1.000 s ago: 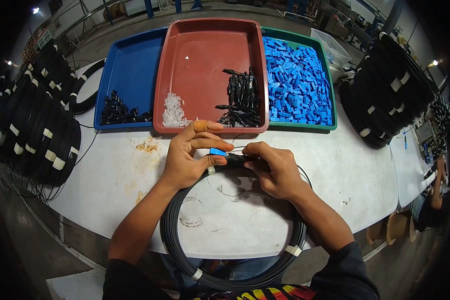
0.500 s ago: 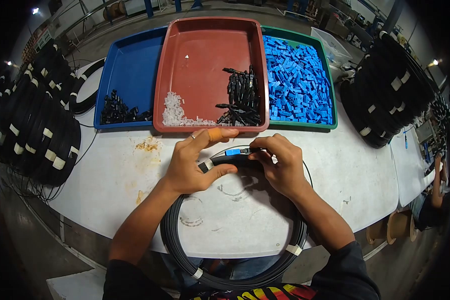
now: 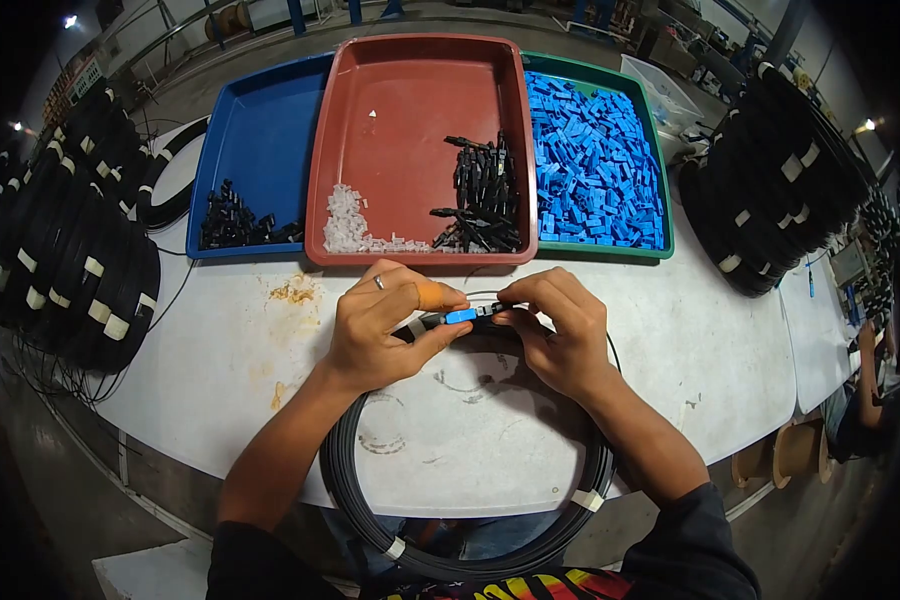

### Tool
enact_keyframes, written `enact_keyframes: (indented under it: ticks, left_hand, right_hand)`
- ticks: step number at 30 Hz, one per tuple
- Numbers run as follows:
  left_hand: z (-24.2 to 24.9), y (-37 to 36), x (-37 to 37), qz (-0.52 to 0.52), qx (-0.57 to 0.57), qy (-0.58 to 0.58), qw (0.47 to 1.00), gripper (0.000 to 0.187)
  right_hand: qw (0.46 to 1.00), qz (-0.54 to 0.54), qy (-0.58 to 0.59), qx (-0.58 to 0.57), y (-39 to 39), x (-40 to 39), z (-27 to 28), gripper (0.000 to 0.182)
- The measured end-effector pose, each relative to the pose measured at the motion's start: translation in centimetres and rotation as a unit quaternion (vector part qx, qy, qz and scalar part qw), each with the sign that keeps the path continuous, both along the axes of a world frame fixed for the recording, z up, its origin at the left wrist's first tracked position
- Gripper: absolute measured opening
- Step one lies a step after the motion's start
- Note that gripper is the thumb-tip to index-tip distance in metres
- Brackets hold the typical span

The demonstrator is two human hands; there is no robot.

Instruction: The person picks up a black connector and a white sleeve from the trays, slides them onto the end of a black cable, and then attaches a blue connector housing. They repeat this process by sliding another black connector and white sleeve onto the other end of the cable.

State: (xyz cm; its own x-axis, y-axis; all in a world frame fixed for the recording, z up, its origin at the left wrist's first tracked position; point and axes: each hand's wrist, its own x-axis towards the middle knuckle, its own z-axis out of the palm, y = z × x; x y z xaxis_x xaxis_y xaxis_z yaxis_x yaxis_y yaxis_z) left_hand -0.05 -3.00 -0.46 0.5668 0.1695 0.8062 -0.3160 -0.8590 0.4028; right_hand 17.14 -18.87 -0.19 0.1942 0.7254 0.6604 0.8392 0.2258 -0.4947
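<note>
A blue fibre-optic connector housing (image 3: 460,316) sits at the end of a black connector body (image 3: 488,310) above the far side of a black cable coil (image 3: 342,455). Finger and thumb of my left hand (image 3: 375,330) pinch the blue housing; orange tape wraps one finger. My right hand (image 3: 565,330) is closed on the black connector body, its fingertips hiding part of it. Both parts lie in one line between my hands. White tape bands hold the coil, which rests partly on the table and partly over its near edge.
Behind my hands stand a blue tray (image 3: 260,130) with black parts, a red tray (image 3: 410,100) with clear and black pieces, and a green tray (image 3: 667,225) full of blue housings. Stacked cable coils flank both sides (image 3: 70,260). A person's arm (image 3: 870,375) shows far right.
My left finger and thumb have closed on the blue housing, where they were apart before. The connector has tilted slightly and moved a little lower. My right hand keeps its grip.
</note>
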Motion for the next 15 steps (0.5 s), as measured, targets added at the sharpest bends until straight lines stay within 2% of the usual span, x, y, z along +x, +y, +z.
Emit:
enact_keyframes:
  ticks: [1, 3, 6, 11, 15]
  left_hand:
    - [-0.04, 0.13, -0.02, 0.000, 0.000, -0.001, 1.000, 0.031]
    - [-0.13, 0.32, -0.09, -0.017, 0.013, 0.004, 1.000, 0.040]
    - [-0.22, 0.04, 0.06, -0.021, -0.038, 0.003, 0.999, 0.032]
    - [-0.04, 0.01, 0.01, -0.032, -0.048, 0.009, 0.998, 0.034]
    - [-0.18, 0.17, -0.15, -0.048, -0.067, 0.016, 0.997, 0.036]
  right_hand:
    - [0.999, -0.016, -0.038, 0.009, 0.00, 0.04, 0.10, 0.021]
    - [0.999, -0.021, -0.031, 0.005, 0.04, 0.01, 0.04, 0.021]
    - [0.999, -0.022, -0.016, -0.017, -0.03, -0.07, -0.18, 0.020]
    - [0.998, 0.005, 0.013, -0.063, 0.04, 0.05, -0.81, 0.019]
    - [0.997, 0.042, -0.021, -0.054, 0.11, 0.13, -0.76, 0.017]
